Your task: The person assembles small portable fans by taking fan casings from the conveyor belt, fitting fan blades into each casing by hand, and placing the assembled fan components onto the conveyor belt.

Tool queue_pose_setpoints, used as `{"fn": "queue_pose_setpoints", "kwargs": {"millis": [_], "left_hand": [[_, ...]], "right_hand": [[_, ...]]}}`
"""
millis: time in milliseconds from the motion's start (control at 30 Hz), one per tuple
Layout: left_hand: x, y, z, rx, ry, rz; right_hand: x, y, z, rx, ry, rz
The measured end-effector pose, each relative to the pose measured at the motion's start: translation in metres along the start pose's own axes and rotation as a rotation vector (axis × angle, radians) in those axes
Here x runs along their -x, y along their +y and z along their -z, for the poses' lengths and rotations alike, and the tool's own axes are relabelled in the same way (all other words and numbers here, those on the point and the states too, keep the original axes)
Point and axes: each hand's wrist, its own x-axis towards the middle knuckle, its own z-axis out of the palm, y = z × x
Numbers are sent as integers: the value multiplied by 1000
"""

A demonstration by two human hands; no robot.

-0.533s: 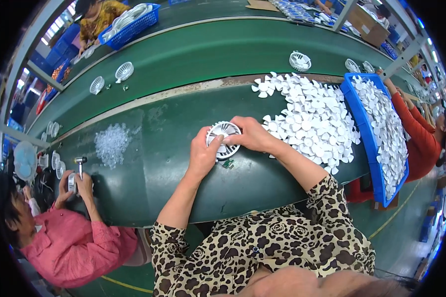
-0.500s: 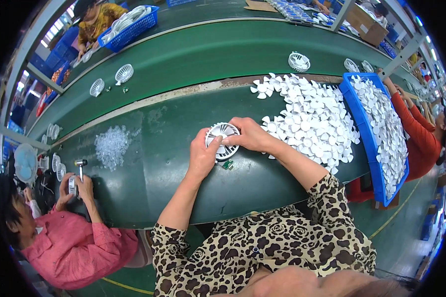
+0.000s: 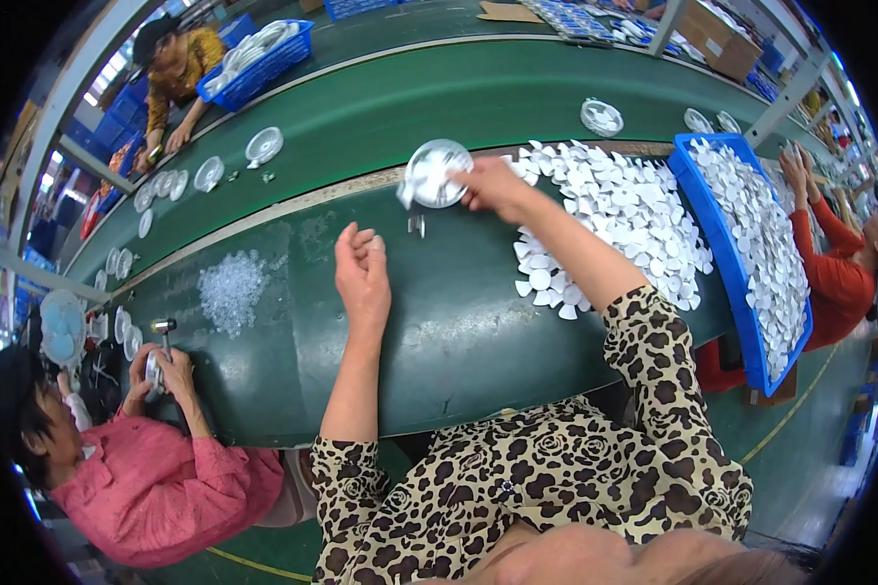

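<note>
A round white slatted fan housing (image 3: 439,168), blurred by motion, is held by its right side in my right hand (image 3: 498,188), over the far edge of the green work table. White blades seem to show inside it. Just below it hangs or lies a small dark part (image 3: 417,226); its link to the housing cannot be made out. My left hand (image 3: 363,273) is apart from the housing, raised over the table with loosely bent fingers and nothing in them. To the right of my right hand lies a heap of white fan blades (image 3: 610,214).
A blue crate (image 3: 741,263) full of fan blades stands at the right. Small clear pieces (image 3: 234,292) lie in a pile at left. More housings (image 3: 263,146) sit on the green conveyor (image 3: 361,117) beyond. A co-worker in pink (image 3: 156,468) holds a housing and hammer (image 3: 164,326).
My left hand has let go of the housing and drawn to the left. My right hand has carried the housing away from me, toward the conveyor. Housings on the conveyor have shifted a little right.
</note>
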Motion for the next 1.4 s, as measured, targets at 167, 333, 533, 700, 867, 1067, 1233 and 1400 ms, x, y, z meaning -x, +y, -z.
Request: {"fn": "queue_pose_setpoints", "kwargs": {"millis": [167,333,533,700,867,1067,1233,1400], "left_hand": [[14,-3,-15,-92,-171,-63],[24,-6,-14,-163,-292,-114],[25,-8,-13,-241,-299,-189],[12,6,-12,-78,-229,-70],[-30,55,2,-182,-337,-167],[-139,-26,59,-599,-111,-224],[-245,-70,92,-935,112,-158],[-309,-120,126,-1196,146,-208]], "right_hand": [[-8,4,59,945,316,658],[9,10,64,1482,174,557],[29,-8,37,1275,65,652],[100,2,-31,1133,-118,821],[148,35,-48,1035,-192,868],[188,70,-53,885,43,829],[185,66,-52,879,54,773],[180,63,-54,886,22,732]]}}
